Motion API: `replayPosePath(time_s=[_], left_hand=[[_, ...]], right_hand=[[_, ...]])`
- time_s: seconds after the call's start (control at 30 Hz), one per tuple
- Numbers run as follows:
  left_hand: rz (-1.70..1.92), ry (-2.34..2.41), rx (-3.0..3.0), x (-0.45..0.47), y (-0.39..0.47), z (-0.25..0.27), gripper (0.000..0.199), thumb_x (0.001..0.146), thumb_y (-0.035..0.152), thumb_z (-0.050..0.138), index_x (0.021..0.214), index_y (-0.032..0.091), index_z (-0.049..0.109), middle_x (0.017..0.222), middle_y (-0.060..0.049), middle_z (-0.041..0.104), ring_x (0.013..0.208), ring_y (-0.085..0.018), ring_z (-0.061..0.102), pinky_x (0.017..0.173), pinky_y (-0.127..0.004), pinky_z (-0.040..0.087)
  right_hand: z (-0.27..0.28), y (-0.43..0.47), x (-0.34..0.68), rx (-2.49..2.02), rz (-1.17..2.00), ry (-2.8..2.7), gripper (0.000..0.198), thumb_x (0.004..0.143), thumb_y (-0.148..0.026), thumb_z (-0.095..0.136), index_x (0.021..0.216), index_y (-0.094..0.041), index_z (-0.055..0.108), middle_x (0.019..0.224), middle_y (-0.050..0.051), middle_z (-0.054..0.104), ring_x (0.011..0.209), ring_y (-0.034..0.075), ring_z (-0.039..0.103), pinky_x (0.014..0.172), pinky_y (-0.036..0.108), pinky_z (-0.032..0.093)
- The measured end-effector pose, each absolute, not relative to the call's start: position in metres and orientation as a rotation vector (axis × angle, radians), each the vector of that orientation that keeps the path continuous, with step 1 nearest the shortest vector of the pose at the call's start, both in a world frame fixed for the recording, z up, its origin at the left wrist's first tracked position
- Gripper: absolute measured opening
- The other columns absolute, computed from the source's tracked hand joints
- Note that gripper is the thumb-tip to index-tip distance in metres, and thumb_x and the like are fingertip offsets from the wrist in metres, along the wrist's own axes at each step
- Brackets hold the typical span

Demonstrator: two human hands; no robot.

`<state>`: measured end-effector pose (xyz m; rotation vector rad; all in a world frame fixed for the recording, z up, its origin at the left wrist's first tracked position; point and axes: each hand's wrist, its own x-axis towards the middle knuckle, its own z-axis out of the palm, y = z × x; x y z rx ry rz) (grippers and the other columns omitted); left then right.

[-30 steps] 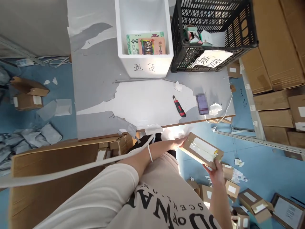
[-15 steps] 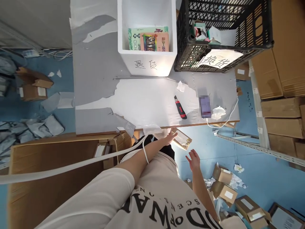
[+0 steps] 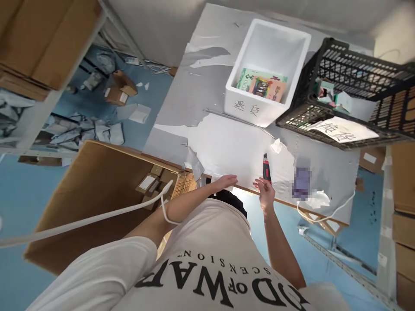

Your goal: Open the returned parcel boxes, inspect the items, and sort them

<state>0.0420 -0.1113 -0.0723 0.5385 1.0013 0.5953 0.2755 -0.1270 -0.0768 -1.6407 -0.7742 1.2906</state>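
Observation:
My left hand (image 3: pixel 225 182) lies at the table's front edge, fingers stretched out and nothing seen in them. My right hand (image 3: pixel 266 192) is at the same edge, just below a red and black utility knife (image 3: pixel 266 167) that rests on the white tabletop (image 3: pixel 223 144). Its fingers are loosely bent and apart, and reach the lower end of the knife's handle; whether they touch it I cannot tell. A crumpled white scrap (image 3: pixel 276 146) lies above the knife.
A white foam box (image 3: pixel 249 106) with printed packets and a black plastic crate (image 3: pixel 324 106) stand at the back. On the right are a blurred purple item (image 3: pixel 301 182) and a white cable (image 3: pixel 324 221). A large open carton (image 3: pixel 81 203) is at my left.
The view has turned and tilted. My right hand has risen from beside the table to its edge near the knife. The small windowed box by my left hand is out of sight.

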Motion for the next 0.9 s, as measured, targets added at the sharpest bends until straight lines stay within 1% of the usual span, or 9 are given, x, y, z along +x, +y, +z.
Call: replayPosePath(time_s=[0.1,0.2,0.3,0.4,0.6,0.77,0.9], left_hand=[[0.797,1.105,0.442,0.001,-0.114,-0.064,0.072,0.066,0.055,0.078,0.127,0.020,0.061,0.127,-0.016,0.064,0.127,-0.031,0.054,0.112,-0.048,0.033],[1.159,1.269,0.363,-0.036,-0.129,-0.062,0.068,0.067,0.055,0.077,0.123,0.019,0.062,0.129,-0.016,0.063,0.128,-0.031,0.053,0.112,-0.046,0.034],[1.459,1.432,0.267,-0.064,-0.153,-0.066,0.061,0.068,0.053,0.076,0.117,0.018,0.065,0.125,-0.014,0.065,0.125,-0.029,0.055,0.112,-0.045,0.036],[1.626,1.547,0.182,-0.086,-0.181,-0.073,0.054,0.072,0.053,0.073,0.114,0.019,0.066,0.122,-0.012,0.068,0.121,-0.027,0.059,0.110,-0.045,0.039],[1.722,1.746,0.088,-0.116,-0.245,-0.081,0.049,0.072,0.051,0.071,0.110,0.020,0.067,0.125,-0.012,0.065,0.127,-0.027,0.055,0.111,-0.045,0.039],[1.748,1.798,-0.048,-0.145,-0.309,-0.084,0.059,0.069,0.054,0.072,0.114,0.018,0.065,0.131,-0.013,0.061,0.130,-0.029,0.051,0.111,-0.045,0.037],[1.737,1.854,-0.177,-0.182,-0.362,-0.095,0.063,0.067,0.059,0.070,0.114,0.017,0.065,0.132,-0.014,0.061,0.130,-0.029,0.051,0.109,-0.042,0.039]], right_hand=[[-0.061,-0.082,0.243,-1.541,1.425,-0.980,0.043,0.076,-0.050,0.069,0.103,-0.017,0.066,0.098,0.010,0.073,0.081,0.019,0.072,0.089,0.046,0.054],[-0.052,-0.051,0.205,-1.469,1.549,-1.146,0.040,0.079,-0.050,0.066,0.102,-0.018,0.066,0.097,0.009,0.072,0.080,0.019,0.071,0.090,0.046,0.054],[-0.044,-0.033,0.162,-1.386,1.646,-1.286,0.036,0.081,-0.049,0.063,0.099,-0.018,0.065,0.095,0.008,0.072,0.079,0.019,0.071,0.088,0.045,0.054],[-0.036,-0.029,0.116,-1.273,1.735,-1.410,0.035,0.082,-0.049,0.061,0.097,-0.019,0.065,0.094,0.008,0.072,0.076,0.018,0.070,0.084,0.042,0.056],[-0.030,-0.054,0.036,-1.078,1.876,-1.668,0.041,0.080,-0.058,0.060,0.096,-0.020,0.065,0.089,0.006,0.073,0.072,0.018,0.070,0.079,0.038,0.056],[-0.041,-0.086,-0.021,-0.980,1.969,-1.832,0.048,0.078,-0.064,0.058,0.097,-0.020,0.065,0.088,0.007,0.072,0.072,0.017,0.070,0.078,0.037,0.057],[-0.048,-0.116,-0.072,-0.956,1.962,-2.028,0.048,0.081,-0.061,0.056,0.101,-0.019,0.065,0.091,0.008,0.072,0.073,0.017,0.070,0.077,0.035,0.056]])
